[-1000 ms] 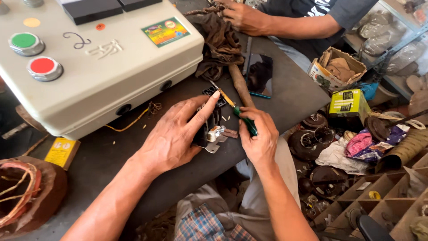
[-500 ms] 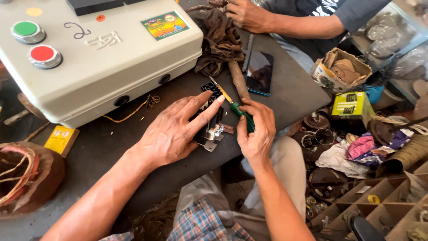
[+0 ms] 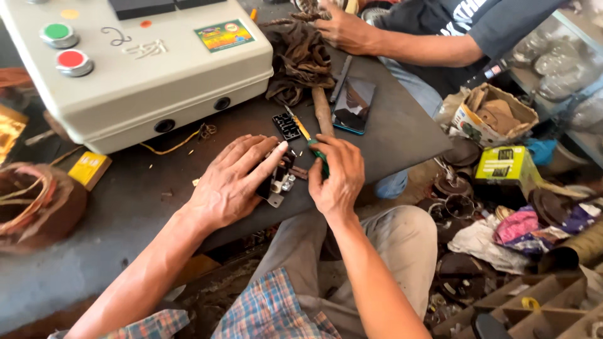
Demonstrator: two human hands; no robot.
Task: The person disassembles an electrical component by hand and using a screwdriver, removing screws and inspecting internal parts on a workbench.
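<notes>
At table edge (image 3: 402, 157), left hand (image 3: 229, 182) on relay (image 3: 281, 182)

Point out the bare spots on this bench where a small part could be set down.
Free: the dark table between the yellow box and the left hand; also the stretch right of the phone toward the bench corner. Crowded: around the small component by the right hand and its screwdriver, and under the rag pile.

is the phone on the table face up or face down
Face up, it seems: the phone lies flat on the dark table, its glossy dark screen upward and mirroring the surroundings. Whether it is switched on, cannot tell.
</notes>
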